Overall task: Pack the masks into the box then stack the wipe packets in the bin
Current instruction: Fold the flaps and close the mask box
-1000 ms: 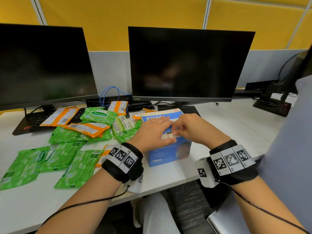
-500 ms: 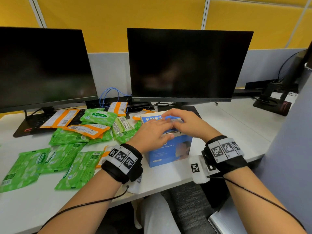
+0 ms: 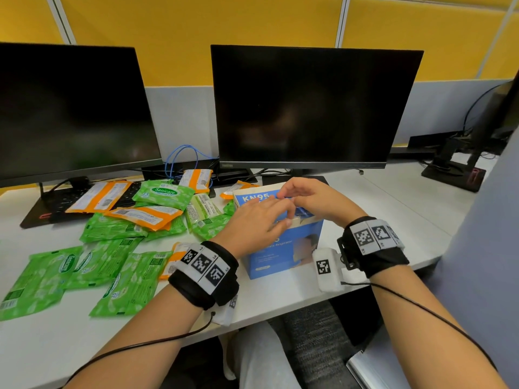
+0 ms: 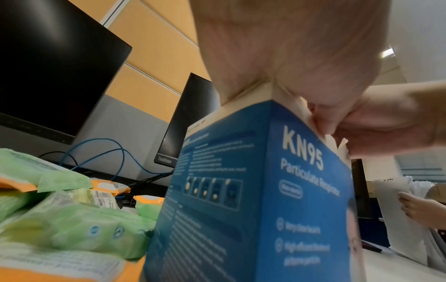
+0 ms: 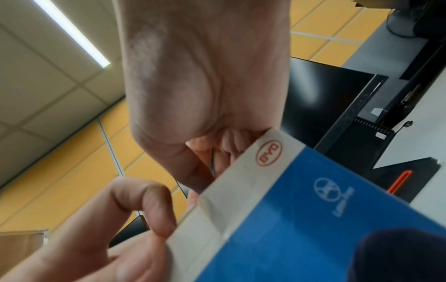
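Only the left wrist view shows a second person's hand at 3 o'clock. The head view shows a white desk, two dark monitors and yellow partition panels. The KN95 mask box stands upright at the desk's near edge, wipe packets scattered at its 9 o'clock. The left hand lies flat on its top; the right hand pinches the top flap.

Blue box with "KN95" and "Particulate Respirator" in white letters, red "BYD" in an oval on the box's white edge, green wipe packet saying "Sanicare" and "15", monitor with "ThinkVision" on its bottom edge
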